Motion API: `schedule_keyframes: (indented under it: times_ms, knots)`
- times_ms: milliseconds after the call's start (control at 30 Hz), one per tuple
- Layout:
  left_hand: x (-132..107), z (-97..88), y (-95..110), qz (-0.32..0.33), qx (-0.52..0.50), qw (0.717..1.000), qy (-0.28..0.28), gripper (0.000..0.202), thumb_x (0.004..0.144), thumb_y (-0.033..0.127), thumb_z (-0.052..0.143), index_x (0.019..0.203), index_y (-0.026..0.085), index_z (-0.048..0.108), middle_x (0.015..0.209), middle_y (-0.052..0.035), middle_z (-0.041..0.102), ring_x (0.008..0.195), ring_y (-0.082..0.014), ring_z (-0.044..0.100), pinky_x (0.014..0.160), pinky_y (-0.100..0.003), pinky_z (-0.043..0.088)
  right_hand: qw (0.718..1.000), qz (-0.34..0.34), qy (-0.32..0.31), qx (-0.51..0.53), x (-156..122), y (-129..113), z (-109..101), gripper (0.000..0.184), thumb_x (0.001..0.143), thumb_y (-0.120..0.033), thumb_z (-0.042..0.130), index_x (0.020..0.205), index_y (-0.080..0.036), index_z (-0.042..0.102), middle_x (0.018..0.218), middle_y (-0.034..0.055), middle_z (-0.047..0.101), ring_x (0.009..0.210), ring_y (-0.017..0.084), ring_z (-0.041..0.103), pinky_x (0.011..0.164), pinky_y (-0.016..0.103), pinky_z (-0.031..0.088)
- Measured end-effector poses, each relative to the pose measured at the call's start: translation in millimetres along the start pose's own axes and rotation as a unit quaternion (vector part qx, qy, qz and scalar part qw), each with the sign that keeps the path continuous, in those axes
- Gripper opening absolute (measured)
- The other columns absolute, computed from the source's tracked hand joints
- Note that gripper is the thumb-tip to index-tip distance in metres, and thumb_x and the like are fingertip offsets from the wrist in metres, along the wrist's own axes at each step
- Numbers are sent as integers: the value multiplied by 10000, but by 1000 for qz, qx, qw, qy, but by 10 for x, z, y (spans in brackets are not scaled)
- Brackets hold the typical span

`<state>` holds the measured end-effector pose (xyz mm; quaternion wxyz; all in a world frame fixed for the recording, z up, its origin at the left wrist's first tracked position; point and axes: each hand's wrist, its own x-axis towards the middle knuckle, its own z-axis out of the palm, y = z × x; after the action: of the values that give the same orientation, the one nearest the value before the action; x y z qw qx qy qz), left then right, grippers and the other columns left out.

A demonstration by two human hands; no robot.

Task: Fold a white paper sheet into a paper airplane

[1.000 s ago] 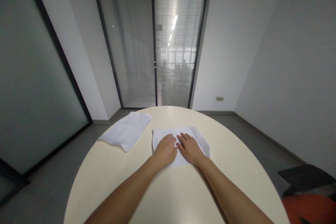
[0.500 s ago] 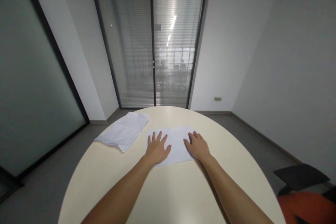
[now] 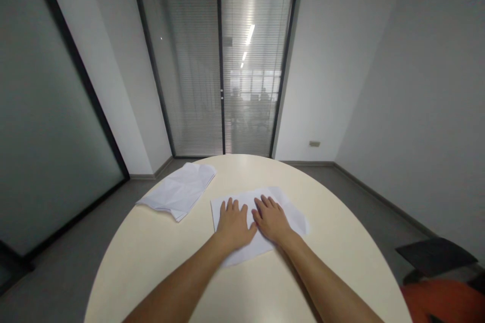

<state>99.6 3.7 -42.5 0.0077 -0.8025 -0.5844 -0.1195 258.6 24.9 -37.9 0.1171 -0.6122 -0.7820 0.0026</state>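
Observation:
A sheet of white paper (image 3: pixel 250 252) lies on the round table in front of me, turned at a slant. My left hand (image 3: pixel 235 224) rests on its left part, palm down, with the fingers stretched out. On the middle of the sheet lies my right hand (image 3: pixel 272 218), flat and with its fingers extended. The two thumbs are close together. Both hands cover part of the paper, and its right side shows beyond my right hand. Left of it on the table is a stack of creased white paper (image 3: pixel 184 186), touched by neither hand.
The cream round table (image 3: pixel 151 262) spreads around the paper. An orange and black chair (image 3: pixel 441 300) stands at the lower right. Beyond the table are glass panels with blinds (image 3: pixel 182 75), and a frosted glass panel (image 3: pixel 45 111) is on the left.
My right hand has moved left, close to my left hand, which has shifted slightly right and nearer. The sheet beneath has turned and now reaches farther right and nearer to me.

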Motion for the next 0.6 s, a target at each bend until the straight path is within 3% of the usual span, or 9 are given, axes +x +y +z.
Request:
schedule_keyframes:
  times_ms: [100, 200, 267, 333, 433, 533, 600]
  knots:
    - [-20, -70, 86, 69, -15, 997, 25, 415, 891, 388, 464, 1173, 111, 591, 1253, -193, 575, 1287, -343, 448, 1109, -495, 313, 999, -10, -2, 31, 10, 23, 30, 497, 953, -434, 444, 1380, -191, 518, 1503, 121, 452, 1391, 334, 354, 1109, 482, 272]
    - [12, -134, 61, 104, -42, 994, 15, 321, 856, 308, 506, 1122, 141, 571, 1145, -145, 584, 1106, -278, 537, 985, -412, 430, 997, -35, 16, 70, 59, 97, -7, 373, 898, -378, 528, 1205, -181, 607, 1318, 111, 596, 1249, 268, 490, 1064, 385, 331]
    - [28, -165, 30, 118, -42, 992, 12, 295, 844, 326, 540, 1091, 168, 569, 1121, -126, 582, 1076, -278, 535, 952, -414, 447, 995, -36, 28, 88, 99, 141, -24, 295, 900, -334, 517, 1125, -179, 627, 1196, 104, 642, 1140, 230, 547, 1009, 334, 368]
    - [24, -175, 9, 138, -42, 990, 8, 285, 850, 355, 553, 1077, 185, 573, 1112, -118, 588, 1084, -286, 531, 961, -432, 441, 996, -12, 37, 83, 130, 174, -13, 311, 915, -339, 498, 1147, -178, 628, 1196, 113, 640, 1137, 232, 548, 999, 331, 367]
    - [-9, -139, -13, 169, -64, 984, -5, 370, 875, 369, 541, 1203, 200, 546, 1255, -120, 564, 1228, -298, 481, 1058, -465, 380, 996, 69, 32, 40, 157, 227, 35, 526, 906, -488, 512, 1337, -189, 557, 1410, 153, 519, 1314, 317, 437, 1088, 432, 274]
    - [-35, -85, -44, 179, -85, 979, -39, 521, 912, 395, 497, 1408, 254, 418, 1522, -96, 381, 1437, -321, 278, 1164, -530, 235, 989, 148, 2, 15, 174, 304, 64, 760, 865, -658, 493, 1478, -216, 425, 1565, 179, 329, 1437, 402, 262, 1125, 540, 164]
    - [-35, -79, -52, 182, -86, 978, -60, 576, 925, 433, 472, 1468, 282, 352, 1580, -82, 306, 1474, -328, 210, 1182, -554, 181, 986, 167, -11, 16, 186, 353, 66, 779, 867, -676, 468, 1501, -230, 392, 1589, 170, 290, 1457, 406, 222, 1129, 567, 141]
